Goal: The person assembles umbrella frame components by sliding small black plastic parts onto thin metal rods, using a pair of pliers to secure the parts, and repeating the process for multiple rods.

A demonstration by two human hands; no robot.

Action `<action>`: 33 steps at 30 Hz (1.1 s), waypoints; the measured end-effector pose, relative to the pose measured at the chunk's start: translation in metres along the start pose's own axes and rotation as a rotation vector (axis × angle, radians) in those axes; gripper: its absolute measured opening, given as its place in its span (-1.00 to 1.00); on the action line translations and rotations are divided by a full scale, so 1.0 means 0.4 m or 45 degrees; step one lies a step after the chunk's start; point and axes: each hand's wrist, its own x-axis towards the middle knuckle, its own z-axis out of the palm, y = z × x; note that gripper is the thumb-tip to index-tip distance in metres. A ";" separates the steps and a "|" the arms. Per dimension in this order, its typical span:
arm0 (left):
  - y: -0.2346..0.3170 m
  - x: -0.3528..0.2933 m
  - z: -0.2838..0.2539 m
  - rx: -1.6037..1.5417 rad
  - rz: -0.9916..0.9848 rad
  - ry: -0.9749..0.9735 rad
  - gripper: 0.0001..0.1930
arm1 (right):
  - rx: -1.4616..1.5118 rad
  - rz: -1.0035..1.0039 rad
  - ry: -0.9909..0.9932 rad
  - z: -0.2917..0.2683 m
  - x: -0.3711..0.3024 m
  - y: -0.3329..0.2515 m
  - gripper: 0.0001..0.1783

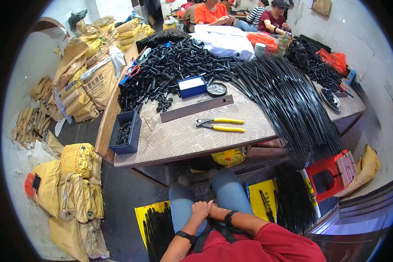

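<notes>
My left hand (201,210) and my right hand (215,212) rest together in my lap, fingers closed and pressed against each other. Nothing shows in either one, though the inner fingers are partly hidden. Beyond my knees is the worktable (183,144). On it lie cutting pliers (228,120) with yellow handles, apart from both hands. Behind them stretches a flat metal bar (196,109). A small blue box (192,92) with something white in it and a round dish (217,89) of small pieces stand farther back.
Short black tubes (174,61) are heaped at the back. Long black rods (288,100) overhang the table's right side. A dark bin (129,146) sits at the front left corner, red scissors (132,70) behind it. A red stool (323,177) stands right; yellow sacks (76,161) left. Several people sit beyond.
</notes>
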 end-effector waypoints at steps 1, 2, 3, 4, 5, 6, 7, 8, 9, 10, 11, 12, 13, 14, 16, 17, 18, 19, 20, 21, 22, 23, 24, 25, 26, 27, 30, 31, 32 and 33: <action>-0.201 -0.122 0.021 0.088 -0.319 -0.087 -0.39 | 0.104 -0.312 0.132 -0.156 0.069 -0.254 -0.76; -0.223 -0.147 0.008 0.087 -0.378 -0.116 -0.40 | 0.144 -0.381 0.146 -0.225 0.034 -0.257 -0.75; -0.212 -0.136 0.009 0.080 -0.359 -0.111 -0.40 | 0.172 -0.377 0.129 -0.230 0.009 -0.219 -0.75; -0.202 -0.126 0.011 0.066 -0.333 -0.076 -0.39 | 0.195 -0.373 0.115 -0.239 -0.013 -0.185 -0.74; -0.188 -0.116 0.013 0.049 -0.303 -0.043 -0.38 | 0.215 -0.361 0.097 -0.243 -0.033 -0.154 -0.74; -0.174 -0.107 0.013 0.041 -0.284 -0.043 -0.38 | 0.234 -0.353 0.084 -0.241 -0.050 -0.124 -0.73; -0.165 -0.100 0.011 0.023 -0.261 -0.038 -0.38 | 0.260 -0.352 0.068 -0.242 -0.067 -0.105 -0.73; -0.160 -0.094 0.012 0.007 -0.241 -0.032 -0.38 | 0.278 -0.355 0.060 -0.244 -0.078 -0.092 -0.72; -0.158 -0.092 0.017 0.005 -0.239 -0.033 -0.38 | 0.295 -0.359 0.050 -0.248 -0.087 -0.083 -0.72; -0.159 -0.092 0.022 0.014 -0.240 -0.003 -0.38 | 0.312 -0.370 0.045 -0.252 -0.098 -0.079 -0.71; -0.158 -0.090 0.022 0.024 -0.239 0.030 -0.38 | 0.325 -0.377 0.038 -0.255 -0.103 -0.073 -0.70; -0.159 -0.090 0.022 0.024 -0.242 0.031 -0.38 | 0.334 -0.383 0.035 -0.258 -0.107 -0.068 -0.69; -0.161 -0.090 0.022 0.042 -0.238 -0.012 -0.38 | 0.341 -0.389 0.032 -0.263 -0.112 -0.068 -0.69; -0.163 -0.092 0.021 0.060 -0.236 -0.056 -0.38 | 0.360 -0.399 0.025 -0.266 -0.117 -0.067 -0.68; -0.166 -0.095 0.019 0.056 -0.239 -0.059 -0.38 | 0.379 -0.410 0.022 -0.275 -0.124 -0.068 -0.66; -0.164 -0.097 0.019 0.050 -0.235 -0.064 -0.38 | 0.390 -0.415 0.021 -0.276 -0.128 -0.065 -0.65; -0.162 -0.099 0.019 0.050 -0.237 -0.064 -0.38 | 0.399 -0.415 0.015 -0.277 -0.130 -0.062 -0.64; -0.159 -0.100 0.020 0.049 -0.233 -0.054 -0.38 | 0.404 -0.412 0.008 -0.276 -0.135 -0.059 -0.63; -0.160 -0.099 0.021 0.051 -0.231 -0.041 -0.38 | 0.416 -0.415 0.007 -0.278 -0.138 -0.056 -0.62; -0.160 -0.096 0.025 0.054 -0.233 -0.038 -0.38 | 0.422 -0.418 0.009 -0.279 -0.141 -0.051 -0.61; -0.158 -0.093 0.029 0.064 -0.239 -0.025 -0.38 | 0.428 -0.422 0.008 -0.281 -0.145 -0.047 -0.60; -0.155 -0.089 0.032 0.074 -0.239 -0.013 -0.38 | 0.435 -0.417 0.005 -0.280 -0.148 -0.039 -0.59; -0.154 -0.084 0.035 0.075 -0.236 -0.012 -0.38 | 0.438 -0.421 0.005 -0.281 -0.150 -0.031 -0.58; -0.153 -0.078 0.036 0.076 -0.226 -0.033 -0.38 | 0.439 -0.426 0.008 -0.282 -0.151 -0.023 -0.57; -0.151 -0.079 0.034 0.075 -0.218 -0.060 -0.39 | 0.441 -0.430 0.008 -0.283 -0.154 -0.020 -0.56; -0.149 -0.078 0.030 0.073 -0.222 -0.061 -0.39 | 0.441 -0.443 0.012 -0.285 -0.155 -0.017 -0.55; -0.161 -0.087 0.012 0.043 -0.307 -0.094 -0.39 | 0.434 -0.495 0.040 -0.302 -0.151 -0.025 -0.53; -0.171 -0.100 0.008 0.032 -0.294 -0.087 -0.40 | 0.414 -0.506 0.060 -0.305 -0.146 -0.043 -0.53; -0.176 -0.102 0.008 0.015 -0.287 -0.071 -0.40 | 0.399 -0.508 0.084 -0.291 -0.145 -0.045 -0.53; -0.176 -0.099 0.009 0.034 -0.334 -0.198 -0.40 | 0.383 -0.498 0.113 -0.276 -0.150 -0.052 -0.53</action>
